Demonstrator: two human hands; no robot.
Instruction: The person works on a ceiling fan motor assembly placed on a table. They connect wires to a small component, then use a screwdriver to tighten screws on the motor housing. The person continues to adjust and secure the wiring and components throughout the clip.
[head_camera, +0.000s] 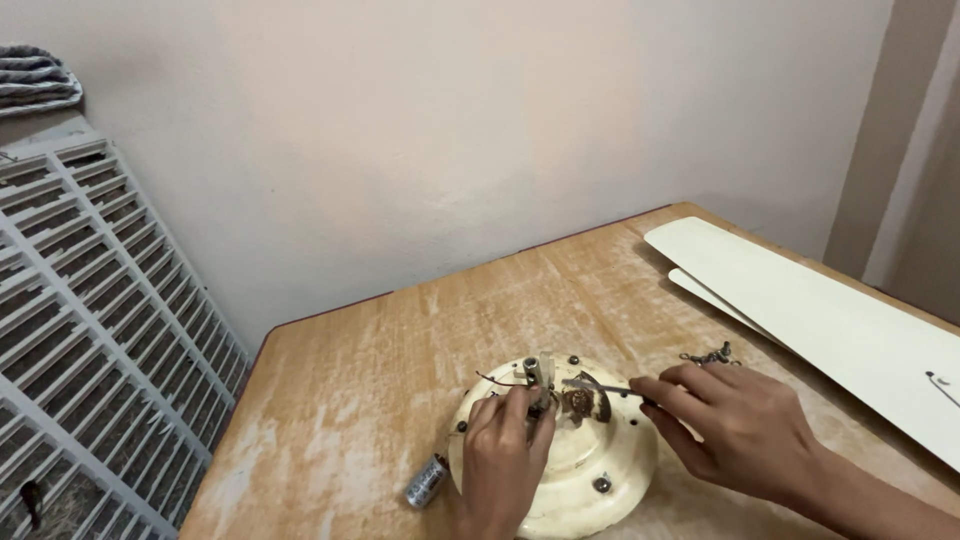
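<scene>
A: Grips?
B: Left hand (503, 450) pinched on the white wire block (541, 371) atop the fan motor housing (580, 455); right hand (735, 425) clamped on a thin tool (598, 386), tip at the hub.
A: Progress?
B: Prob. midway: blades (810, 315) off, lying w/ capacitor (427, 480) on the tabletop (380, 390); wiring not freed.

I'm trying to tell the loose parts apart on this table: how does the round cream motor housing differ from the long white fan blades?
The motor housing is a round, domed cream disc; the fan blades are long, flat and paler white. The housing lies under both hands, the left hand resting on it and the right hand holding a thin tool at its centre; the blades lie untouched at the table's right edge. Both rest on the worn wooden table.
</scene>
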